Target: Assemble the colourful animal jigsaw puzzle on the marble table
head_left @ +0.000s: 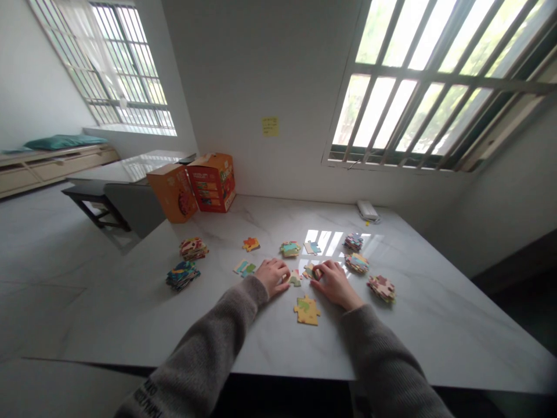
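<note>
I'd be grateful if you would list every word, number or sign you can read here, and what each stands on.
No text reads with certainty:
Red box: large lettering and smaller lines, too blurred to quote.
Yellow note on the wall: writing, too small.
Left sleeve: dark lettering, too blurred.
Orange box: no legible text.

The desk (270, 348) is showing white with faint grey veining. Both sleeves (226, 331) are showing plain grey-brown. One box (213, 184) is glowing red-orange, the note (270, 126) yellow. The nearest puzzle piece (307, 312) is displaying yellow with a green patch.
</note>
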